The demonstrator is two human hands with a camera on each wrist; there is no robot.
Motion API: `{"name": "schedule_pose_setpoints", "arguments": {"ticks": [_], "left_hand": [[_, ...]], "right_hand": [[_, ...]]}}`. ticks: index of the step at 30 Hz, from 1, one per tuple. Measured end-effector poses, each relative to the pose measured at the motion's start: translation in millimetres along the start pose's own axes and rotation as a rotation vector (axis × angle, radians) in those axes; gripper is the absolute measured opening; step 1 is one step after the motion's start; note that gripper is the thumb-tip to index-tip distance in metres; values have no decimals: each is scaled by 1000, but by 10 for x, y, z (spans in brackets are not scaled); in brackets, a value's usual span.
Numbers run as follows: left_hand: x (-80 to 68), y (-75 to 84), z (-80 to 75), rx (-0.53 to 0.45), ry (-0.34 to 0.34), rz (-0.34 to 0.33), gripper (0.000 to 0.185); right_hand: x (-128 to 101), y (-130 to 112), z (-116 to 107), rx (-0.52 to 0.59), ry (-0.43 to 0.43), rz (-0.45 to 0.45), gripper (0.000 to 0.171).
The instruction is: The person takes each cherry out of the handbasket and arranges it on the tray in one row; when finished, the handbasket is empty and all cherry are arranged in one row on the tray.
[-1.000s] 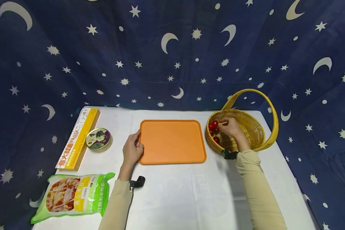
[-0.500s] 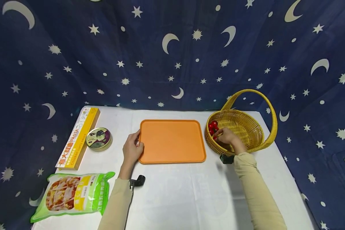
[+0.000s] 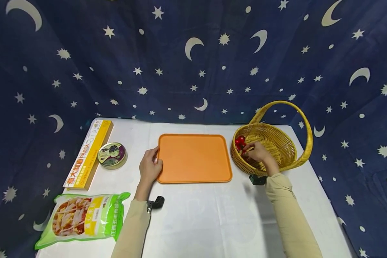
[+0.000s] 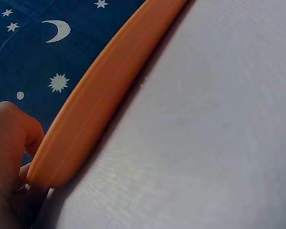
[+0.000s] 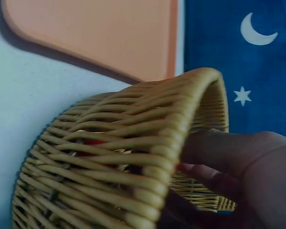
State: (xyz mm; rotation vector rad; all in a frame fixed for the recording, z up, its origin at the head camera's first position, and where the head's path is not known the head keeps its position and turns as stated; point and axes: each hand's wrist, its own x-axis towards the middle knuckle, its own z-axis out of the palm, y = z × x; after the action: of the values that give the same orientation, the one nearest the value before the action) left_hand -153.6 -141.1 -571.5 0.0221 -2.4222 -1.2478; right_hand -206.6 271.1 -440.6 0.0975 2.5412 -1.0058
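Note:
With thumb and fingers, my left hand (image 3: 149,167) grips the left rim of an orange tray (image 3: 195,157) that lies flat on the white table. The left wrist view shows the tray's side wall (image 4: 102,95) and part of that hand (image 4: 9,152). My right hand (image 3: 259,152) reaches into a yellow wicker basket (image 3: 285,143), its fingers curled at a small round red fruit (image 3: 244,152). More shiny red fruits (image 3: 240,139) lie along the basket's left inner wall. In the right wrist view, the basket weave (image 5: 100,157) hides the right fingertips.
To the left stand a yellow-and-white pasta box (image 3: 88,154) and a round tin (image 3: 112,155). A green food bag (image 3: 84,216) lies at the front left. The basket's tall handle (image 3: 306,132) arches up on the right. A dark blue star-patterned cloth (image 3: 167,64) hangs behind the table.
Inside the basket, my right hand has moved from the upper red fruits towards the front, to a lower one. My left hand stays on the tray rim.

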Motion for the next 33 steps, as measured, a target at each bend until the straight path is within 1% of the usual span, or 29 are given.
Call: {"name": "schedule_pose_setpoints", "arguments": {"ticks": [4, 7, 12, 20, 22, 26, 29, 31, 33], "left_hand": [[15, -1, -29, -12, 1, -4, 54], [23, -8, -42, -10, 4, -3, 53], [41, -16, -48, -7, 7, -3, 53], [51, -17, -46, 16, -42, -35, 54], [48, -18, -48, 20, -51, -46, 54], [59, -4, -53, 33, -61, -58, 54], [71, 6, -52, 35, -62, -61, 54], [60, 7, -46, 31, -65, -61, 54], [32, -2, -33, 30, -65, -57, 54]], "right_hand": [[-3, -53, -26, 99, 27, 21, 34], [-15, -111, -33, 129, 68, 25, 37], [-29, -236, -13, 153, 155, 20, 36], [4, -443, 91, 256, 289, -14, 41], [26, -518, 139, 288, 325, -46, 42], [122, -716, 337, 331, 390, -171, 40], [213, -890, 577, 337, 398, -243, 36], [272, -999, 765, 323, 385, -263, 34], [333, -1091, 966, 295, 364, -261, 32]]}}
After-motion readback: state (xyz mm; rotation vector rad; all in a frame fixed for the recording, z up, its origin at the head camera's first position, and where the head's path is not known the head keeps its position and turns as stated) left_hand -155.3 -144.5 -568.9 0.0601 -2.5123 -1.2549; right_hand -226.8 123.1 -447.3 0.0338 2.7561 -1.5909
